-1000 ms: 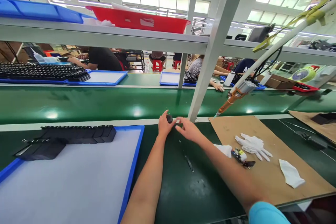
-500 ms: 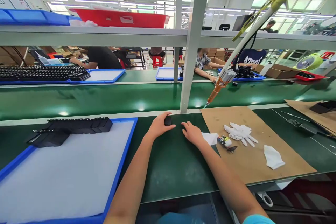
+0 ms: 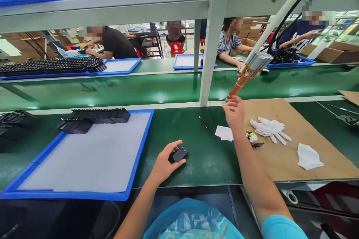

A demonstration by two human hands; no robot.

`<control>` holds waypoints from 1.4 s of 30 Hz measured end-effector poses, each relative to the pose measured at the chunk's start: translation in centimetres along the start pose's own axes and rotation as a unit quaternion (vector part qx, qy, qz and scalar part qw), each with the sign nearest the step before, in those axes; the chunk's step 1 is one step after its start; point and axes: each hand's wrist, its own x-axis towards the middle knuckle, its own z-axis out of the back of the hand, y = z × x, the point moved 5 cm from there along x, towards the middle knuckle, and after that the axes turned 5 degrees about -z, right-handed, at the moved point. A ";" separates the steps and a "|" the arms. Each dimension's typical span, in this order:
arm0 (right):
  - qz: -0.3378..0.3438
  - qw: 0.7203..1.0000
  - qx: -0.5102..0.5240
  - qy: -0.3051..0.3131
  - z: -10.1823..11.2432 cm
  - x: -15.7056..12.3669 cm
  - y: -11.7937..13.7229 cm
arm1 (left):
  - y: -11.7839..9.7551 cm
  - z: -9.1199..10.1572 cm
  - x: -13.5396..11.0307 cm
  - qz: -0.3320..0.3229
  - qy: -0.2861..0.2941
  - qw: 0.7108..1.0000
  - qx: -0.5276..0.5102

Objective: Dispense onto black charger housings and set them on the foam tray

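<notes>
Fingers (image 3: 174, 144) of the left hand (image 3: 163, 163) partly cover the black block (image 3: 180, 154).

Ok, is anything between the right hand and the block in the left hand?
Nothing visible stands up between the right hand, at the lower end of the driver, and the block. A thin tool lies on the table between them, probably low enough to pass over.

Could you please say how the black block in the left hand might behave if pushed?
The black block looks stiff, with straight edges in the grip of the left hand. Its flat faces suggest sliding rather than rolling. Its compact shape seems unlikely to tip.
</notes>
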 end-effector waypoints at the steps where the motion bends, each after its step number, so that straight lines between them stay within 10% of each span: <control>1: -0.002 0.997 0.055 -0.049 1.1 0.6 -0.3 | 0.4 -0.1 -0.2 0.011 -0.011 0.999 -0.036; 5: -0.045 0.975 0.174 -0.129 3.6 3.5 -1.9 | 1.7 -0.3 -0.4 0.045 -0.031 0.983 -0.177; 12: -0.101 0.959 0.264 0.007 2.5 7.5 -1.7 | -0.3 -0.1 -1.3 -0.013 0.042 0.993 -0.106; 16: -0.072 0.956 0.272 0.079 1.2 7.0 -0.2 | -0.2 0.1 -1.2 0.015 -0.012 0.993 -0.114; 26: -0.059 0.945 0.303 0.105 0.1 -1.1 6.0 | -0.1 0.1 -2.0 0.016 -0.072 0.996 -0.052; 33: -0.036 0.891 0.434 0.130 -0.1 -9.2 11.6 | 0.1 -0.4 -3.2 0.031 -0.081 0.995 -0.040; 42: -0.068 0.820 0.546 0.161 -0.1 -12.8 14.6 | -0.2 -0.9 -2.4 0.020 -0.051 0.998 -0.031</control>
